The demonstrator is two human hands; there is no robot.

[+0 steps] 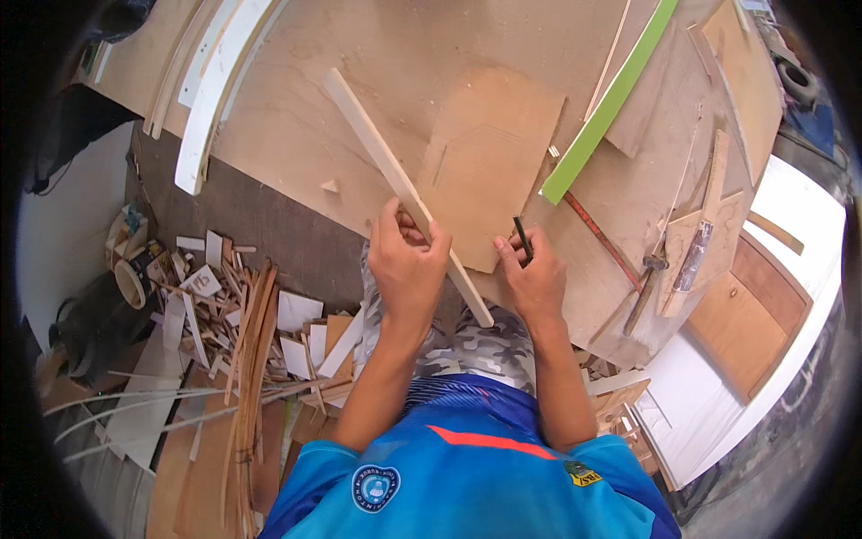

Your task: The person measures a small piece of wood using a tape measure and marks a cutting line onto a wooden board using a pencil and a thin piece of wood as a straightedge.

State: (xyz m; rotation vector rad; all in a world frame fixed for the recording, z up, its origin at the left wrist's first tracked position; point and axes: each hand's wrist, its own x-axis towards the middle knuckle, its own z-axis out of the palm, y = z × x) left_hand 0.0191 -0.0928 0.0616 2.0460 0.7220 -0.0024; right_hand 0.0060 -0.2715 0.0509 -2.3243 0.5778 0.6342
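Note:
My left hand [409, 274] is closed around a pale wooden strip [373, 144], which slants from the upper left down toward my lap. Between the thumb and fingers of my right hand [539, 286] is a dark pencil [520, 232], pointing up and away from me. The two hands are apart, and the pencil does not touch the strip. Beneath the strip and beyond my hands, a flat brown board [494, 153] with faint drawn lines lies on the wooden worktable [287, 117].
A green strip [606, 112] and a red bar [603, 241] lie to the right, near a hammer [654, 264] and wood pieces. White curved pieces [202, 126] rest at the far left. Offcuts [224, 287] are heaped on the floor at left. A white-covered surface [700, 404] stands at right.

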